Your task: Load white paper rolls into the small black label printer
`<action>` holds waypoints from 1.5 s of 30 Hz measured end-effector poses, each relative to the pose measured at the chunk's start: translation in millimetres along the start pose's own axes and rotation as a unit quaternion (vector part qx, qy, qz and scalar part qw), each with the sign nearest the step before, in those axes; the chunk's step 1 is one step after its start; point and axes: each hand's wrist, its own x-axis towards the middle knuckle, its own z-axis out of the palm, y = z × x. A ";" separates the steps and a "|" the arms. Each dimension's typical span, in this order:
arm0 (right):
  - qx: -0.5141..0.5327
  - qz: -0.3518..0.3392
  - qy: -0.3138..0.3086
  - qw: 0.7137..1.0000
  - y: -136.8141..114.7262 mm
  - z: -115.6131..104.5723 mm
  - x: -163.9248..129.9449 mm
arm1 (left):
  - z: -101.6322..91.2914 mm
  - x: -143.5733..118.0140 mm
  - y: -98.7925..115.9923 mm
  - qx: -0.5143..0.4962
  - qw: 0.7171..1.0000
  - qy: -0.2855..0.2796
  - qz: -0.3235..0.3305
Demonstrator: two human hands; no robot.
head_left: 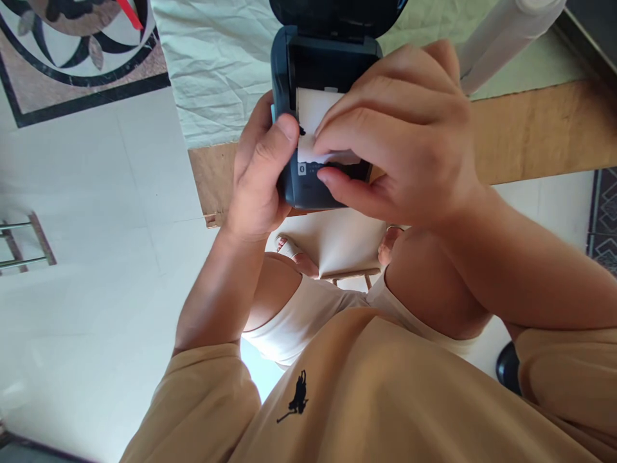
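A small dark portable receipt printer [313, 186] is held near the table's front edge with its lid [332, 19] raised. My left hand [263, 164] wraps around its left side, the thumb on the front rim. White paper [318, 106], apparently a roll, sits in the compartment, and its ragged free edge lies over the printer's lower front. My right hand [409, 128] reaches over the right side with bent fingertips on the paper. Its thumb is just below the ragged edge. Part of the paper is hidden behind those fingers.
A pale green cloth [216, 64] covers the wooden table [530, 135]. A white cylinder [506, 45] lies at the upper right. Below are my legs and a light stool or chair part [351, 244]. A small metal-and-wood rack [29, 241] stands on the tiled floor at left.
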 end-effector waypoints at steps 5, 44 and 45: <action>0.058 0.028 0.023 0.998 0.5 -4.0 1.0 | -10.0 1.5 1.5 0.045 0.994 -0.101 0.017; 0.257 0.138 -0.070 0.954 25.1 11.6 -0.3 | 1.9 -6.1 6.2 0.083 0.995 -0.053 0.004; 0.259 0.139 -0.072 0.953 25.5 12.1 -0.5 | 2.6 -5.8 6.6 0.078 0.996 -0.049 -0.001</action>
